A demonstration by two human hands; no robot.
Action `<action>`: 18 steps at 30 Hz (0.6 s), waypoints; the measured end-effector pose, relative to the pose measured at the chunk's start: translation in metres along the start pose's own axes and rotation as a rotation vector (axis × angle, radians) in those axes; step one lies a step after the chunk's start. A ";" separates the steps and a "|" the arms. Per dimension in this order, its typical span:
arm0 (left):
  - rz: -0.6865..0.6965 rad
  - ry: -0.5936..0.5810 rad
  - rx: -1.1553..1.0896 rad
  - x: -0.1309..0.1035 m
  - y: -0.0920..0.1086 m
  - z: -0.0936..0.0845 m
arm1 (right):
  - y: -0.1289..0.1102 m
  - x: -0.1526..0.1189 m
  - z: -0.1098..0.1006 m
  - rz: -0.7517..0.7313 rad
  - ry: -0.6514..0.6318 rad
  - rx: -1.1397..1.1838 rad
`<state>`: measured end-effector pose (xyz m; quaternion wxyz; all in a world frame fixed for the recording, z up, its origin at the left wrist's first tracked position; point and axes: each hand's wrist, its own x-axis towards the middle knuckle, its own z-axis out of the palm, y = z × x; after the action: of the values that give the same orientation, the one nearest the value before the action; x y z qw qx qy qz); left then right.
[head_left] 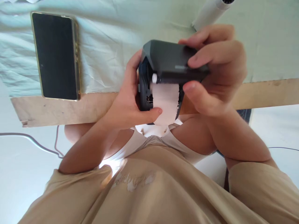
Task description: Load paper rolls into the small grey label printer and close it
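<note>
Between my hands is a small black label printer [143,70], held over the table's front edge with its dark lid [167,57] raised. A strip of white paper [167,101] hangs out from under the lid toward me. My left hand [130,99] wraps round the printer's left side, and its thumb presses on the paper's left edge. On the other side my right hand [217,65] grips the lid's right end, fingers on top and thumb below. The inside of the printer is partly hidden by the paper and the lid.
A phone [56,57] in a clear case lies dark on the pale green cloth [105,46] at the left. Behind my right hand a white cylinder [210,14] lies on the cloth. The table's bare wooden edge [58,109] runs across in front of me, with cables [30,138] below left.
</note>
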<state>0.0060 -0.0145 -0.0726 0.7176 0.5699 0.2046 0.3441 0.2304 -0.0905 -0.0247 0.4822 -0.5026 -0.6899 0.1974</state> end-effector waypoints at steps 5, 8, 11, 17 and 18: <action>-0.038 -0.077 -0.036 -0.006 0.017 0.009 | 0.004 0.002 -0.001 -0.235 -0.054 0.028; -0.237 0.178 -0.040 -0.004 0.038 0.033 | 0.003 0.000 -0.001 -0.192 -0.146 0.039; -0.311 0.320 -0.141 0.007 0.050 0.056 | 0.003 -0.003 0.000 -0.101 -0.097 0.054; -0.362 0.363 -0.249 0.014 0.051 0.062 | 0.005 -0.001 0.002 0.125 -0.185 0.160; -0.360 0.363 -0.252 0.011 0.051 0.060 | 0.005 -0.001 0.002 0.126 -0.189 0.191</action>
<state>0.0414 -0.0408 -0.0068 0.7839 0.3597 0.3835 0.3302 0.2313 -0.0883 -0.0300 0.4472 -0.4757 -0.6775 0.3385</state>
